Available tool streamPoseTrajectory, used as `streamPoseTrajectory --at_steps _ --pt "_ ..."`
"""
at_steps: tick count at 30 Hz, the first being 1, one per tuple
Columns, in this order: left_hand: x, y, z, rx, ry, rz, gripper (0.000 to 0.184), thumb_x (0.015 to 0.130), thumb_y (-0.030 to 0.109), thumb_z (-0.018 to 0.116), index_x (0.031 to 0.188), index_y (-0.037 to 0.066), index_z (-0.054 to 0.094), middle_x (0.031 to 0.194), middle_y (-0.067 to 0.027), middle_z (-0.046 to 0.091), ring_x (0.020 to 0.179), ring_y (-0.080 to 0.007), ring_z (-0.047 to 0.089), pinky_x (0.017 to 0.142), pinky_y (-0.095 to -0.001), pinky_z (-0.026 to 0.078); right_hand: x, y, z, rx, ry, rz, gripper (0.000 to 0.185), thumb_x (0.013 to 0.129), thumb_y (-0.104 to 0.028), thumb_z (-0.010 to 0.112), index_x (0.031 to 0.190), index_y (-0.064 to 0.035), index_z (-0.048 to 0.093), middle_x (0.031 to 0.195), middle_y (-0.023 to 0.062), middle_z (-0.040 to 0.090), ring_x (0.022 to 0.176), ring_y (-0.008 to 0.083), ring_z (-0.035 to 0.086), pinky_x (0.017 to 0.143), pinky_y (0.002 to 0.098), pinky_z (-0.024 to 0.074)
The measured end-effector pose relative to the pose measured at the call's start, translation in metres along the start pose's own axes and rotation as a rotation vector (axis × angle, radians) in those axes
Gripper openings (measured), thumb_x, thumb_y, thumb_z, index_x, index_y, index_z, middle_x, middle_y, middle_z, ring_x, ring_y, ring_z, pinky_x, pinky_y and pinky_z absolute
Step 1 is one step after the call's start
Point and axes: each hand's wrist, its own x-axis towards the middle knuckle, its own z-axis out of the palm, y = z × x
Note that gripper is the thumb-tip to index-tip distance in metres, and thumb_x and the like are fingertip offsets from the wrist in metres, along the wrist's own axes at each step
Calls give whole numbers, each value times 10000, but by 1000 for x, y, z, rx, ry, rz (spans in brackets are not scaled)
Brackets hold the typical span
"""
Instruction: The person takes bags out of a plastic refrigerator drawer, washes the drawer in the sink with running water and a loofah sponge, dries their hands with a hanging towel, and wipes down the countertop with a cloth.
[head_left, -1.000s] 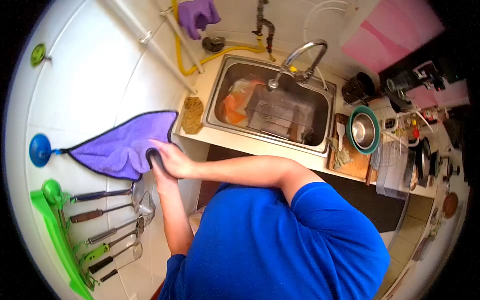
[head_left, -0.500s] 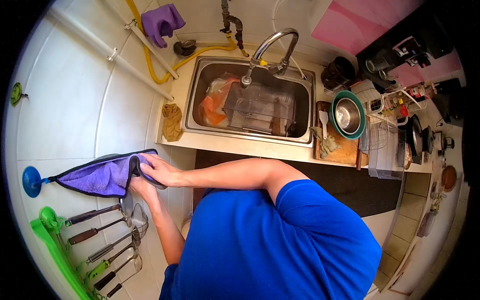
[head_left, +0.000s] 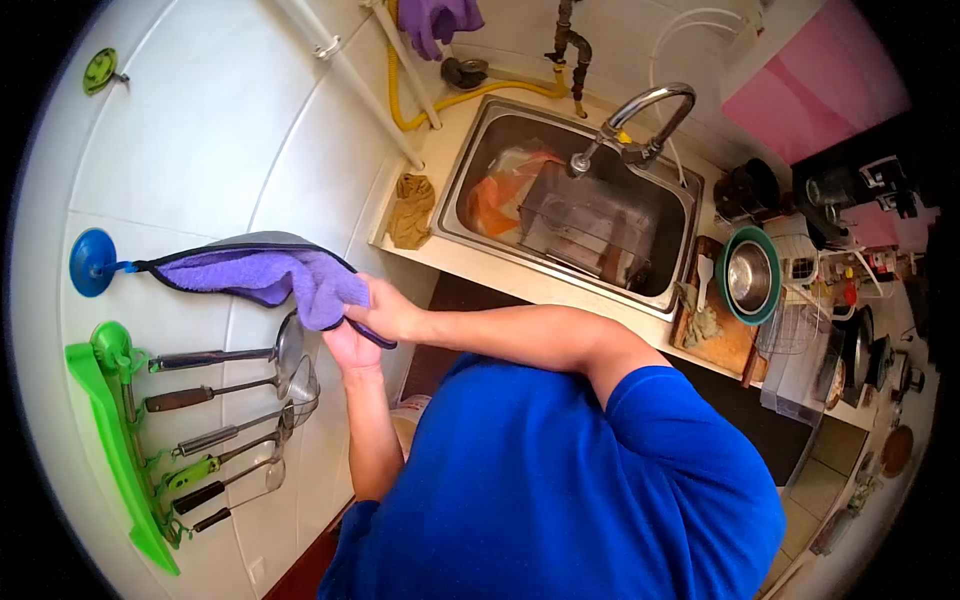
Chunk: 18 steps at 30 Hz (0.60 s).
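A purple towel with dark edging hangs by one corner from a blue round hook on the tiled wall. Its free end is bunched between my two hands. My right hand is closed over the towel's end from the right. Just below it, my left hand is in the towel from underneath, palm side up, with its fingers mostly hidden by the cloth and the right hand. Under the towel, several ladles and a strainer hang from a green rack.
Ahead is a steel sink with a clear plastic bin and an orange bag inside, under a curved faucet. A brown cloth lies at the counter's left corner. On the right, a green basin sits on a cutting board.
My view has turned left, so the sink and counter sit farther right. The towel is stretched out more from the hook, and its end is gathered more tightly between my hands.
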Motion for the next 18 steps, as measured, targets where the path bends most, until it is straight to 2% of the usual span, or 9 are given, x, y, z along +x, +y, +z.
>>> streamPoseTrajectory --at_steps 1,3,5,6,8,10,12,16,18 --pt "0 -1 -3 -62 -12 -63 438 1000 299 533 1346 32 527 1346 -103 583 1234 -254 553 1121 -425 392 -1 1 1 -199 80 -70 442 870 -67 668 1275 33 521 1157 131 617 1135 220 571 1028 350 439" --pt "-1 -1 5 45 5 -38 431 996 316 558 1334 50 537 1331 -80 591 1229 -237 554 1107 -415 410 -1 3 6 -242 106 -99 411 887 -63 650 1266 40 526 1156 147 627 1125 223 581 1019 355 449" --pt "-1 -3 9 328 44 73 429 1005 348 544 1329 67 542 1315 -71 599 1219 -235 556 1092 -415 420 1 8 9 -329 157 -161 352 922 -55 614 1248 54 536 1154 180 645 1103 229 602 1001 364 468" --pt "0 -2 8 323 43 66 429 1005 348 544 1329 67 542 1315 -71 599 1219 -235 556 1092 -415 420 5 15 10 -316 162 -193 350 924 -59 608 1251 45 537 1168 205 643 1108 287 609 995 385 471" --pt "3 0 8 408 141 88 431 1009 369 545 1321 72 548 1302 -64 606 1208 -229 563 1078 -402 437 10 26 8 -397 188 -178 354 930 -74 603 1259 35 536 1178 220 637 1119 318 606 995 394 469" --pt "4 -2 8 440 142 83 421 1010 372 546 1303 69 556 1283 -60 608 1186 -212 571 1061 -387 451 14 37 7 -482 216 -163 358 935 -90 598 1268 25 534 1187 236 631 1130 350 603 995 403 467" --pt "4 -4 8 469 143 75 413 1012 375 548 1285 66 564 1265 -57 610 1165 -195 580 1044 -372 465 15 42 8 -514 289 -276 342 903 -131 604 1191 37 529 1075 320 623 1040 488 596 888 508 495" --pt "4 -4 12 590 159 76 415 1020 399 536 1274 72 570 1238 -41 611 1136 -180 583 1030 -360 468 17 51 5 -596 311 -182 339 913 -183 586 1164 34 517 985 326 639 965 497 618 836 535 503" --pt "6 -3 16 613 143 66 419 1023 411 530 1269 75 572 1227 -34 612 1128 -175 582 1026 -355 468 14 41 6 -743 284 -60 360 918 -229 573 1152 36 506 905 319 647 884 502 631 783 553 508"
